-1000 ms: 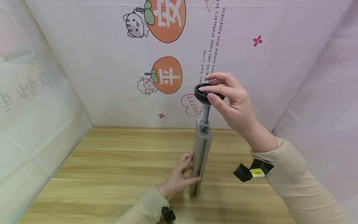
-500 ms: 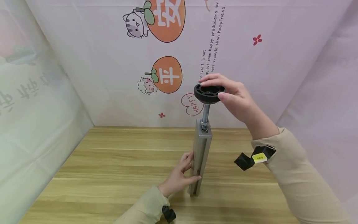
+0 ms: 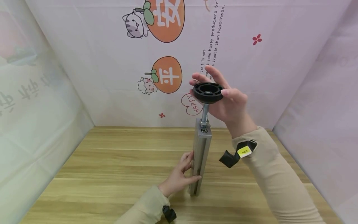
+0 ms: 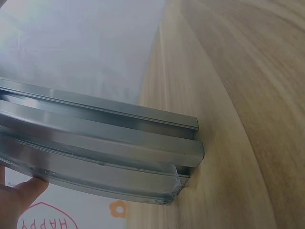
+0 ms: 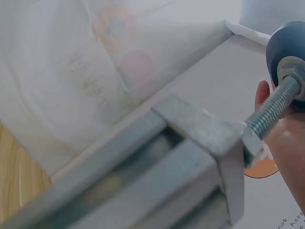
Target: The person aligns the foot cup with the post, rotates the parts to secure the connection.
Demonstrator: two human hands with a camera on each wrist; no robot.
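Note:
An aluminium profile stands upright on the wooden table. My left hand grips its lower part, thumb lying across the near side. Out of its top end plate rises a threaded rod, with a hex nut close to the plate. The rod carries a black round levelling foot, its ribbed underside facing up. My right hand holds this foot from the right, thumb at the near right rim and other fingers round its far side. One finger points up, off the rim.
The wooden table ends at a white printed cloth behind the profile. More cloth hangs at the left and right. Black wrist cameras stick out from both sleeves.
My right hand has turned from over the top of the levelling foot to its right side, fingers now behind the rim. The left hand and profile stay in place.

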